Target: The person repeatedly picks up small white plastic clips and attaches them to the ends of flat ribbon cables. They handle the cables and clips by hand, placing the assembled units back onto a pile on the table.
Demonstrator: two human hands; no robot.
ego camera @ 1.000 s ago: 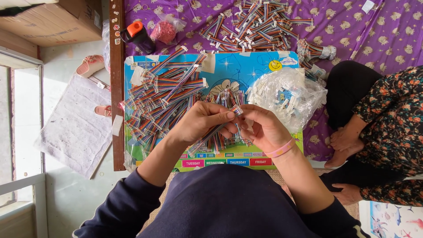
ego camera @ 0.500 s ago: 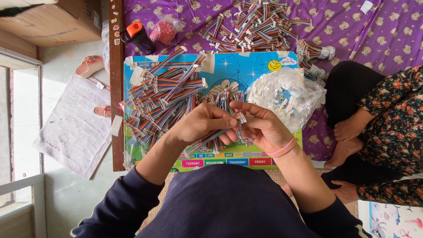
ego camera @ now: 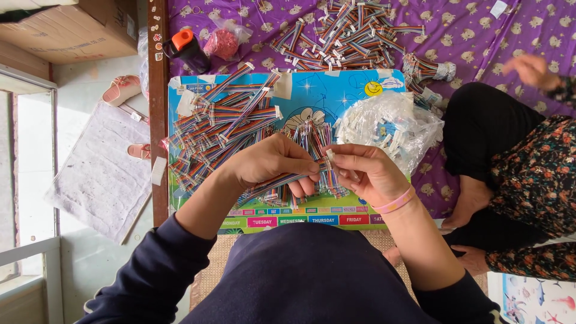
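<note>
Purple patterned bedsheet [ego camera: 480,36] covers the bed, with a brown cardboard box [ego camera: 72,30] at the upper left on the floor side and a grey mat [ego camera: 99,171] below it. On the sheet lies a blue cartoon board [ego camera: 336,93] with a row of coloured rectangular labels along its near edge. A big heap of rainbow ribbon cables [ego camera: 222,129] fills the board's left half, another heap [ego camera: 348,36] lies on the sheet beyond it, and a clear plastic bag of white connectors [ego camera: 390,126] sits at the board's right. A small pink packet [ego camera: 223,42] and an orange-capped black bottle [ego camera: 187,51] stand near the board's far left corner. Another person's floral sleeve [ego camera: 534,180] shows at the right. The left hand [ego camera: 270,162] is clenched around a ribbon cable [ego camera: 282,183], whose end reaches the right hand [ego camera: 366,174], where the fingers [ego camera: 345,157] pinch a small white connector [ego camera: 329,155] touching that end.
</note>
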